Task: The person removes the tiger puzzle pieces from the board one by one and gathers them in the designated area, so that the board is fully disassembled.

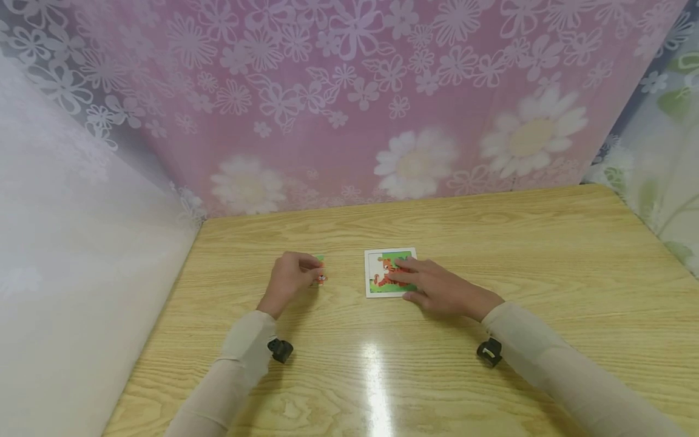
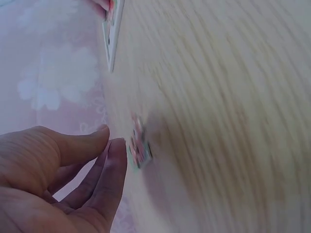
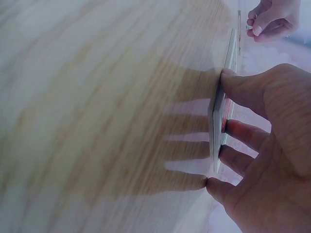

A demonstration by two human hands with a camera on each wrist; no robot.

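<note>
Head view: my left hand (image 1: 289,280) hides the puzzle piece (image 1: 319,278); wrist view shows fingers (image 2: 114,165) relaxed beside it, not gripping. My right hand (image 1: 431,285) lies spread on the puzzle board (image 1: 372,273).

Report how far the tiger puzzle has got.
Done: most of the puzzle board shows the tiger picture. In hand: the right hand rests straight fingers on the board, and the left hand reaches at a loose puzzle piece on the table. Left: the board's white upper-left area.
</note>
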